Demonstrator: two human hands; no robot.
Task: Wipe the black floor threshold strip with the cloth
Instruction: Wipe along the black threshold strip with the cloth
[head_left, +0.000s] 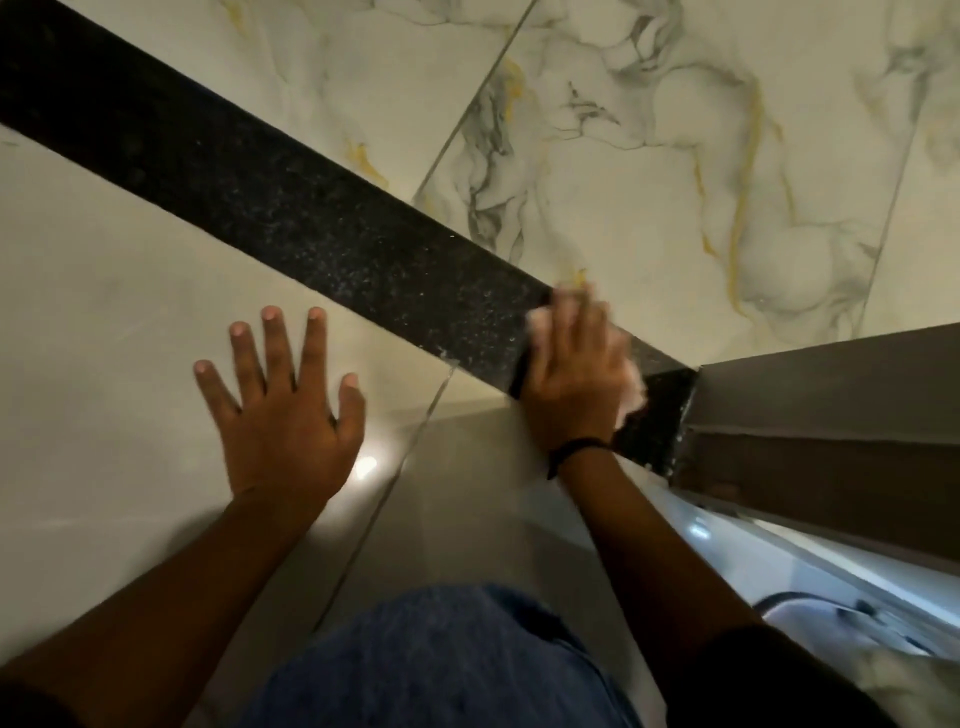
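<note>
Threshold strip (291, 218) cut off upper-left, cloth (631, 382) mostly hidden under right hand (571, 379)

The threshold strip (291, 228) looks like polished black stone, speckled with fine pale flecks. Beyond it the marble-look tiles (675, 156) are smooth, with grey and gold veins. The plain tiles (104, 312) on the near side are glossy enough to mirror a light. The cloth (631, 384) is soft and pale pink, blurred. The door frame (831, 415) is matt brown.
</note>
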